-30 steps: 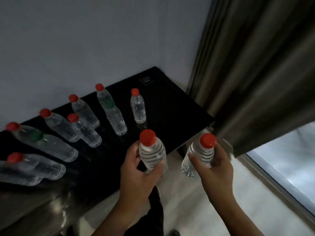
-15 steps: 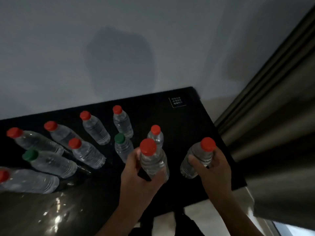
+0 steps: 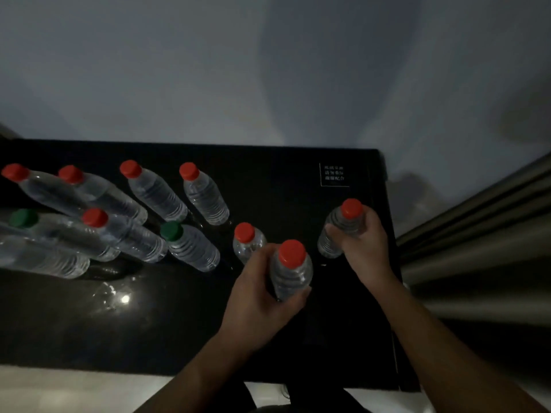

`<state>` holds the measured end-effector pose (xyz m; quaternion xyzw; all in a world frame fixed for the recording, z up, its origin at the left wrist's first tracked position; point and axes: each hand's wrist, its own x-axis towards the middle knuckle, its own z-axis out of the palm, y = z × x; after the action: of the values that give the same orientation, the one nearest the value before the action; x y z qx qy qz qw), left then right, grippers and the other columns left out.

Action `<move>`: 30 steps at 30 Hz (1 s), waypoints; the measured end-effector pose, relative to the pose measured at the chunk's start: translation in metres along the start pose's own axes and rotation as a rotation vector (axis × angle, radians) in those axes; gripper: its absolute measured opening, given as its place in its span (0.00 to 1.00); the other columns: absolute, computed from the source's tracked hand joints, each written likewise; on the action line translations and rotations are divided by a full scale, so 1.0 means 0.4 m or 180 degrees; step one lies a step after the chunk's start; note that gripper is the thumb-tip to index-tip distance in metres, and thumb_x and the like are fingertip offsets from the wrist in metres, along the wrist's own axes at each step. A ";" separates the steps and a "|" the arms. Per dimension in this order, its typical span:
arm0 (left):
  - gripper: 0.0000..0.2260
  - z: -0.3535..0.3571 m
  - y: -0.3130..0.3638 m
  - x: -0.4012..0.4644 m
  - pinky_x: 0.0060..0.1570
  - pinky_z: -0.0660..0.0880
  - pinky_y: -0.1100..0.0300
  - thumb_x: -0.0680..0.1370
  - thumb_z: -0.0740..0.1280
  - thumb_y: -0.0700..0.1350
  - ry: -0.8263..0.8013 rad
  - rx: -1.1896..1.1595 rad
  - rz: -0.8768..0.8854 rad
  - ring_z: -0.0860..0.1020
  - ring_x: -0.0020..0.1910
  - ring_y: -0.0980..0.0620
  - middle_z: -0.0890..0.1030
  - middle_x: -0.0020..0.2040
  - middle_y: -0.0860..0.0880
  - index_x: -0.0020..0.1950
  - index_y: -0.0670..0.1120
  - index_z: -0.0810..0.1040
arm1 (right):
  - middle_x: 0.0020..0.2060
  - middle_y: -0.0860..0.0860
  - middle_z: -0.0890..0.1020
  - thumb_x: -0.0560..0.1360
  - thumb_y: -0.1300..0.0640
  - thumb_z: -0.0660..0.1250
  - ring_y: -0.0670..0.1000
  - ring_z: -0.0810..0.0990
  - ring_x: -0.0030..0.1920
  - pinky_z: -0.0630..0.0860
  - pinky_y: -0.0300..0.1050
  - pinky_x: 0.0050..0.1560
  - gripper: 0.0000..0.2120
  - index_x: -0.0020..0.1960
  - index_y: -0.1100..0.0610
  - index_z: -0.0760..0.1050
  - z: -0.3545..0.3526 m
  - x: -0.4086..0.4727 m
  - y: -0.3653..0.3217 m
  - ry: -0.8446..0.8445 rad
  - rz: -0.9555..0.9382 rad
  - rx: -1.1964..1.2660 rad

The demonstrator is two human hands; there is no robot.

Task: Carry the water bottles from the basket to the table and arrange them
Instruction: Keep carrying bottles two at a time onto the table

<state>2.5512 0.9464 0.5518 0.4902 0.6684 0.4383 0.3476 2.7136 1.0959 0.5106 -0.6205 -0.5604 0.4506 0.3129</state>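
While both bottles are over the black table (image 3: 298,162), your left hand (image 3: 262,296) has its fingers wrapped round a red-capped bottle (image 3: 290,269), thumb on its left side, fingertips on the near right. Your right hand (image 3: 362,245) grips a second red-capped bottle (image 3: 343,228) further right, fingers curled across its body below the cap. Cannot tell if either base touches the table. Other bottles stand to the left, the nearest one (image 3: 246,239) just beside your left thumb.

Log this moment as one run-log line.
left hand: holds red-capped bottle | right hand: holds second bottle | both over black table
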 end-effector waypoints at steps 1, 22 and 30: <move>0.27 0.017 -0.011 0.009 0.55 0.75 0.68 0.70 0.81 0.44 -0.0058 0.0037 -0.0052 0.82 0.57 0.59 0.81 0.57 0.61 0.62 0.60 0.72 | 0.49 0.39 0.79 0.68 0.55 0.80 0.40 0.80 0.51 0.77 0.45 0.58 0.25 0.59 0.45 0.72 0.002 0.013 0.003 -0.0021 0.0002 0.0005; 0.28 -0.009 0.007 0.050 0.62 0.67 0.73 0.77 0.72 0.48 -0.1272 0.1290 -0.0165 0.73 0.65 0.63 0.71 0.67 0.60 0.75 0.55 0.66 | 0.61 0.47 0.79 0.77 0.53 0.71 0.42 0.76 0.63 0.71 0.32 0.62 0.19 0.67 0.55 0.75 -0.034 -0.016 -0.174 0.0133 -0.1159 -0.0023; 0.15 -0.324 0.166 0.037 0.52 0.78 0.62 0.78 0.64 0.56 0.0014 0.1256 0.0251 0.80 0.54 0.62 0.80 0.53 0.61 0.63 0.55 0.78 | 0.58 0.43 0.75 0.79 0.58 0.69 0.28 0.71 0.59 0.63 0.20 0.62 0.17 0.66 0.59 0.75 0.126 -0.086 -0.416 -0.0196 -0.2238 -0.0175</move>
<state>2.4543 0.9378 0.6614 0.5737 0.7224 0.3131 0.2259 2.6002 1.0858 0.6463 -0.3839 -0.7608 0.3186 0.4150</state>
